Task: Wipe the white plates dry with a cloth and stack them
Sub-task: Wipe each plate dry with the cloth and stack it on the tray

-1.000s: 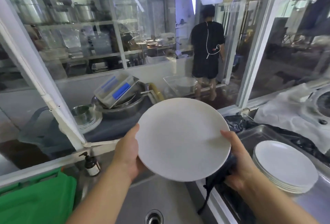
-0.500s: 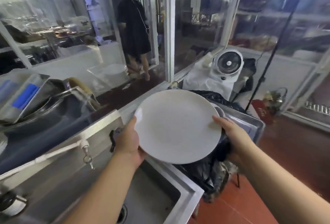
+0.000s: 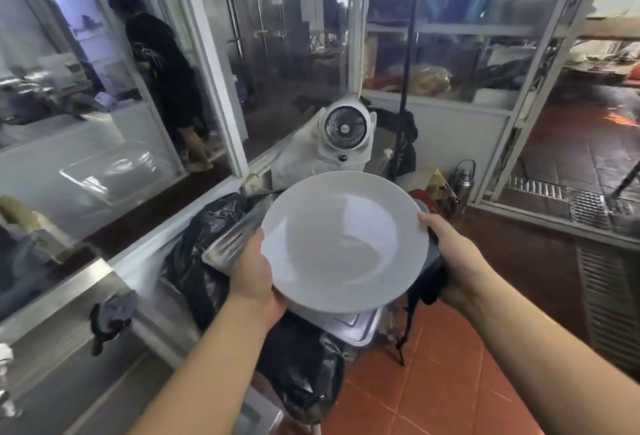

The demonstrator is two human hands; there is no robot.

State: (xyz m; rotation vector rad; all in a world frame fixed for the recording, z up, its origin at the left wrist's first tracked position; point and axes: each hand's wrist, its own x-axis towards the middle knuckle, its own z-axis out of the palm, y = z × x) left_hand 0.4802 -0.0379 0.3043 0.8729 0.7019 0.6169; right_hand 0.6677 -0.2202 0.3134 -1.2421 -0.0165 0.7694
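The scene is lit dimly and evenly; glare is seen on the glass panels, and edges are bent and blurred.

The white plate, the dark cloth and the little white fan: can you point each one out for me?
white plate [image 3: 343, 244]: head view, centre of its upturned face.
dark cloth [image 3: 431, 282]: head view, bunched part below the plate's right rim, in the right hand [image 3: 457, 261].
white fan [image 3: 345, 129]: head view, hub of its round grille.

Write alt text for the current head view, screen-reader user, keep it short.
Two bare hands hold a white plate by its opposite edges above a metal tray lined with black plastic; the right hand also grips a dark cloth beneath the rim, the left hand only the plate. Behind stand a small white fan and glass partitions.
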